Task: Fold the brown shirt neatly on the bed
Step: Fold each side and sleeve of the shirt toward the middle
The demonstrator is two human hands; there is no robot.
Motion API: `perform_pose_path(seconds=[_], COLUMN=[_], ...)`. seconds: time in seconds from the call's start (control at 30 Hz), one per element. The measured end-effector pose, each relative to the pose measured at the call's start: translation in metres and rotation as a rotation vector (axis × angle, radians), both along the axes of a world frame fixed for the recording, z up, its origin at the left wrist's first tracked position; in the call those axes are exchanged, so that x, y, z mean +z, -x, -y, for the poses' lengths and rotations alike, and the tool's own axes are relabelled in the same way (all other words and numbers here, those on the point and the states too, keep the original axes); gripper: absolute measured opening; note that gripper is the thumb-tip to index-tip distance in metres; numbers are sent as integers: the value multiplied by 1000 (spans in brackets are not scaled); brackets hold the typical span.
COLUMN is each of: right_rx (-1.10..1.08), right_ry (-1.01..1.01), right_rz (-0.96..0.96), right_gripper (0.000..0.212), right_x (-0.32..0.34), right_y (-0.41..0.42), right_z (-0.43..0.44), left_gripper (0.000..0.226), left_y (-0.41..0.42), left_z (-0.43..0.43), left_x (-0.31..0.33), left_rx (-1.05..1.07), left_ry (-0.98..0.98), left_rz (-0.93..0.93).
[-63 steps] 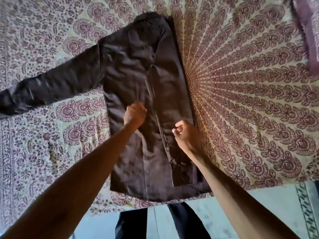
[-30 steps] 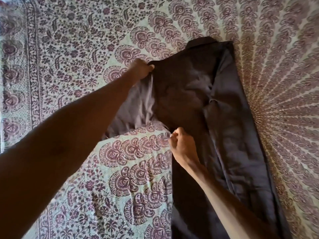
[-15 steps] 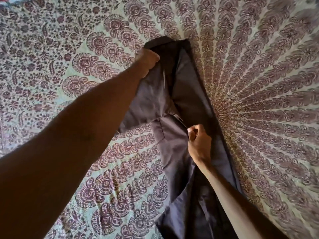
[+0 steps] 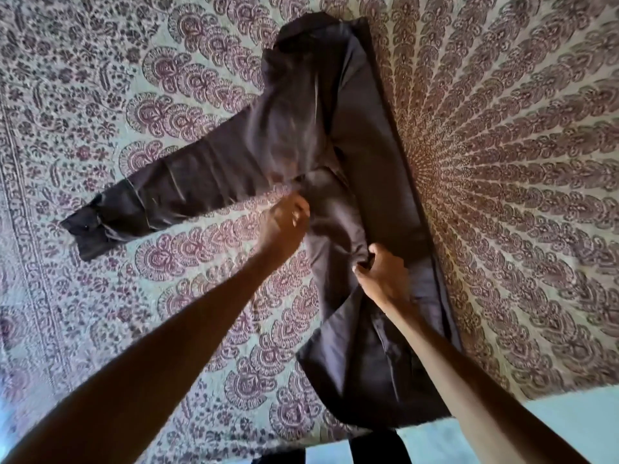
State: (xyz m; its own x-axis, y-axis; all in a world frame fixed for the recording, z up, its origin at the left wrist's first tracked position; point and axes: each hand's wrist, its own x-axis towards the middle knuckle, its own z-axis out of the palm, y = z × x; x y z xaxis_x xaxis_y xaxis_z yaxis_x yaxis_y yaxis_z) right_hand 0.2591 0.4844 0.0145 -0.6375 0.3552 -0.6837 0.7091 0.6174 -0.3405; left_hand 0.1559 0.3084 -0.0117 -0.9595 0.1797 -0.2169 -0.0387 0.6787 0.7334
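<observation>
The brown shirt [image 4: 365, 169] lies on the bed, its body folded into a long narrow strip running from the collar at the top to the hem near the bed's front edge. One sleeve [image 4: 160, 195] sticks out to the left, flat on the cover. My left hand [image 4: 284, 226] hovers at the armpit where sleeve meets body, fingers curled; whether it pinches cloth is unclear. My right hand [image 4: 382, 276] is closed on a bunched fold at the middle of the shirt's left edge.
The bed is covered by a patterned maroon and cream bedspread [image 4: 522, 182]. Its front edge [image 4: 552, 393] runs along the bottom right, with pale floor below. Dark trouser legs [image 4: 378, 447] show at the bottom.
The shirt's left side has been folded inward over the body. My left hand has come down from the shoulder to the armpit, and the sleeve now lies spread out to the left.
</observation>
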Motion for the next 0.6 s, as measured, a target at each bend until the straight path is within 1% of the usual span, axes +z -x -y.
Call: perform_pose_path(seconds=[0.13,0.23,0.3,0.37,0.43,0.47,0.53,0.6], right_rx=[-18,-82,-108,-109,-104,-93,-86,-86], right_ry=[-42,-50,-67,-80,-73,-54,-8,16], right_rz=[87,99,91,88,83,73,56,37], right_gripper=[33,29,29,31,33,31,29,35], right_x=[2,2,2,4,5,7,7,6], right_y=[-53,-91,-115,-135,-150,-156,-168,-177], right_z=[9,14,16,15,11,9,3,-2], left_gripper=[16,17,33,38,43,52,70,76], left_y=[-101,-170,-209,-245,-273,-286,-310,-327], left_z=[7,7,8,9,9,9,6,3], left_x=[-2,-5,-5,-4,-1,-2,-5,-6], left_rx=[-80,-103,-155,-183,-179,-188,-256,-303], left_ry=[-126,-157,-122,-137,-151,-140,-33,120], left_rz=[261,413,471,513,504,456,350,293])
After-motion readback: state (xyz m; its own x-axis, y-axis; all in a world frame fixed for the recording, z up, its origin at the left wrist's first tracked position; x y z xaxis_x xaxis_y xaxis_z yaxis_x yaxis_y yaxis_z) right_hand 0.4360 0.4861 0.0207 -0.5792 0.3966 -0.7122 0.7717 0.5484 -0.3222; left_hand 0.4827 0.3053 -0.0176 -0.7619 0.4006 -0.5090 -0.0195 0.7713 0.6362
